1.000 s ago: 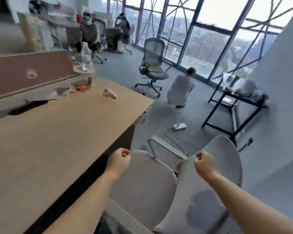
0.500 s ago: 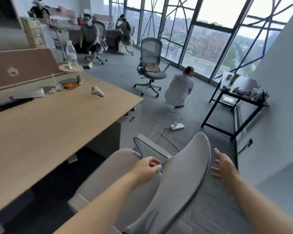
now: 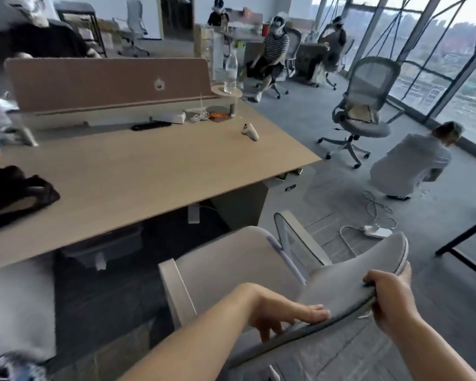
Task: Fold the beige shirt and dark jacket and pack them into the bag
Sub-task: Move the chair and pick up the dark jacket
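The right hand (image 3: 390, 298) gripped the upper rim of the grey chair backrest (image 3: 346, 281), fingers curled over its front face and the thumb tucked behind the edge. The left hand (image 3: 283, 317) held the same rim lower down. It was only half closed: the thumb lay nearly straight along the padded front, while the other fingers hooked down behind the edge, so the rim sat between them. The backrest was tilted, leaning over the chair seat (image 3: 231, 259), which stood just beside the wooden desk (image 3: 149, 171). A dark bundle of cloth (image 3: 17, 196) lay on the desk's far left edge, well apart from both hands. Whether it was the jacket or the bag could not be told. Farther along the desk were a white controller (image 3: 250, 132) and a water bottle (image 3: 230, 71).
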